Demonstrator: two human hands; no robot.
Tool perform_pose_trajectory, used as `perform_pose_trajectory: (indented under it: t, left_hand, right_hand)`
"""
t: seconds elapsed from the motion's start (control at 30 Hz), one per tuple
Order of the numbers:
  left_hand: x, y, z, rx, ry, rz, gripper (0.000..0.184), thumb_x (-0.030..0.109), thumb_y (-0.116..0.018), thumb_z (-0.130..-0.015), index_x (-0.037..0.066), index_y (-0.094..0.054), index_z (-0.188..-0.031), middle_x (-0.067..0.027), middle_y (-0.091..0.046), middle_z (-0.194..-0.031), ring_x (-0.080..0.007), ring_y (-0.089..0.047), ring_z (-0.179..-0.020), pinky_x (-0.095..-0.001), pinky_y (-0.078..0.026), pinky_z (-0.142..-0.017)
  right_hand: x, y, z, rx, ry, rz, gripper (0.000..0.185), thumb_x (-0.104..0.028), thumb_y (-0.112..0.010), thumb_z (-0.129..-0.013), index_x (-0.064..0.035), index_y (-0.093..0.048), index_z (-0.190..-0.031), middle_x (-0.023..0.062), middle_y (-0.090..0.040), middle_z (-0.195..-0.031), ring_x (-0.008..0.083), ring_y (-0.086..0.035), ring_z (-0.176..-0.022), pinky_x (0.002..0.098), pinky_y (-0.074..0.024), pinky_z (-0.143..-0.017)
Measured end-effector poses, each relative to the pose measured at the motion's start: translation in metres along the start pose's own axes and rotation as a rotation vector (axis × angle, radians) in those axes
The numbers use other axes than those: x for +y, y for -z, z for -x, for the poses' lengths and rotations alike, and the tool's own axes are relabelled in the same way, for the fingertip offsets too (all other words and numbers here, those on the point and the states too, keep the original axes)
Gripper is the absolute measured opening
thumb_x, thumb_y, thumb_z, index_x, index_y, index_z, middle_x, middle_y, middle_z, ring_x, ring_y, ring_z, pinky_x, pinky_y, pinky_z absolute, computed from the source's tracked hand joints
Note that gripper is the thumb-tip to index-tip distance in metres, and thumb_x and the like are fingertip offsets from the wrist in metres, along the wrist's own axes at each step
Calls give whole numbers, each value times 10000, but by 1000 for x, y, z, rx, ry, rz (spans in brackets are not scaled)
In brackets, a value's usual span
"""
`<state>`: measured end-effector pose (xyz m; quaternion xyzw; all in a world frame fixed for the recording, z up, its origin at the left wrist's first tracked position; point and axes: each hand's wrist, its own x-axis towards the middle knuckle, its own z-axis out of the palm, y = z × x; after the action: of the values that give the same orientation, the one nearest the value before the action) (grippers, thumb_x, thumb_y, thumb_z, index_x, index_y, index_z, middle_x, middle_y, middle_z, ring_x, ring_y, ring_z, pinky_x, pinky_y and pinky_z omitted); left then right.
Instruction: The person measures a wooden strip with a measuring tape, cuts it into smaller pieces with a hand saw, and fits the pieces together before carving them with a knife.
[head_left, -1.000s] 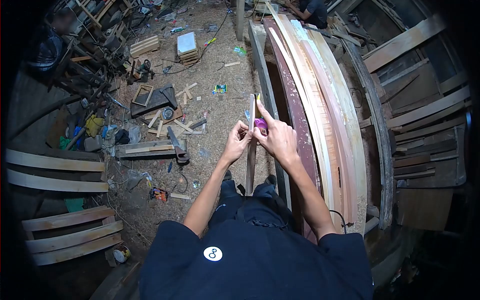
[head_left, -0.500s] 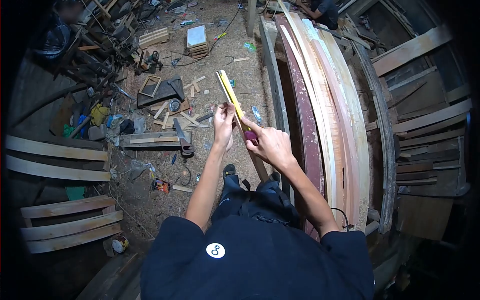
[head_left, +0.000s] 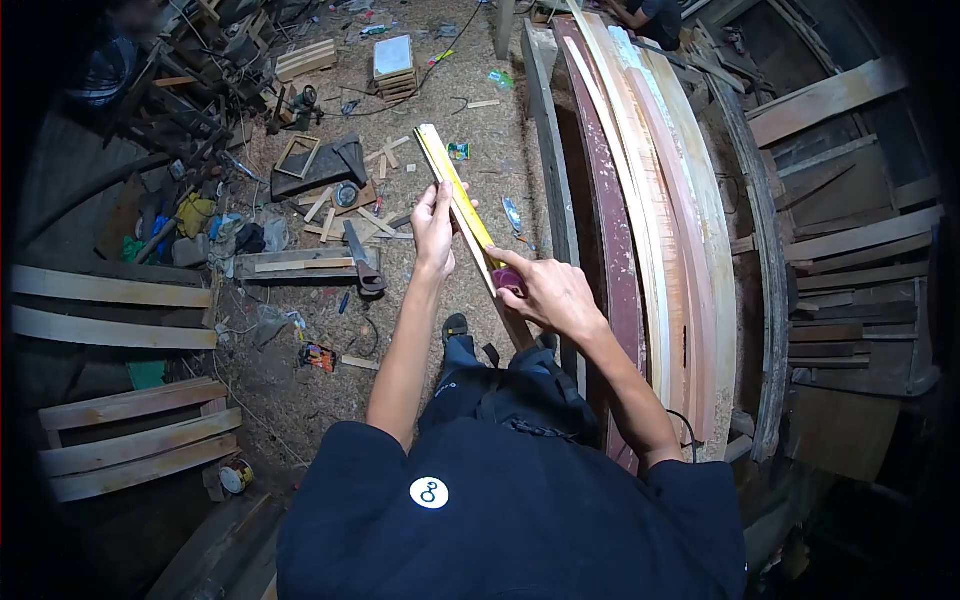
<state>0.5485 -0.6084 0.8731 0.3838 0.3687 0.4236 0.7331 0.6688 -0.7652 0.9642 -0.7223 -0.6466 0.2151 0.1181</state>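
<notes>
A yellow tape measure blade lies stretched along a long, narrow wooden strip held out in front of me. Wrapped around the strip about midway is my left hand, its thumb close to the blade. My right hand grips the dark pink tape measure case, with the index finger pointing along the blade. The strip's lower end runs down past my right hand toward my legs. Part of the case is hidden by the fingers.
Long boards lie on a bench at my right. A handsaw rests on a wooden block at left, near scrap pieces. Stacked planks stand at lower left. A person is at the far right; another is at upper left.
The strip's far end has swung slightly left and up, showing more of its yellow-taped face. My left hand has shifted a little left and down, my right hand slightly right.
</notes>
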Motion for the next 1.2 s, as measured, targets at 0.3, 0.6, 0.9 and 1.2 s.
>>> perform_pose_trajectory:
  t: [0.3, 0.6, 0.9, 1.2]
  left_hand:
    - [-3, -2, -3, -28, -5, 123, 379, 374, -521, -1014, 23, -610, -1128, -54, -655, -928, -114, -624, -784, -255, -524, -699]
    - [-1, -12, -6, 121, -30, 251, 412, 420, -494, -1018, 42, -564, -1165, -46, -610, -1051, -123, -554, -873, -269, -474, -761]
    - [10, -20, -4, 66, -11, 409, 468, 454, -429, -1032, 119, -428, -1357, 3, -415, -929, -106, -476, -729, -246, -445, -585]
    - [14, -22, -7, 99, -42, 260, 276, 374, -475, -1029, 113, -427, -1103, -30, -479, -931, -110, -499, -698, -237, -422, -531]
  right_hand:
    - [3, 3, 16, 33, 5, -70, 543, -311, -656, -829, -245, -515, -1348, 155, -673, -735, 345, -678, -682, 461, -547, -629]
    - [-4, -5, 32, 18, 16, 44, 577, -298, -658, -832, -248, -494, -1383, 169, -656, -712, 339, -668, -643, 453, -542, -570]
    - [-8, -11, 44, 21, -13, 58, 597, -280, -677, -832, -266, -485, -1397, 161, -642, -730, 333, -670, -619, 438, -537, -535]
    - [-10, -19, 50, 24, -79, 128, 691, -299, -709, -818, -246, -410, -1439, 142, -647, -809, 309, -668, -646, 414, -535, -541]
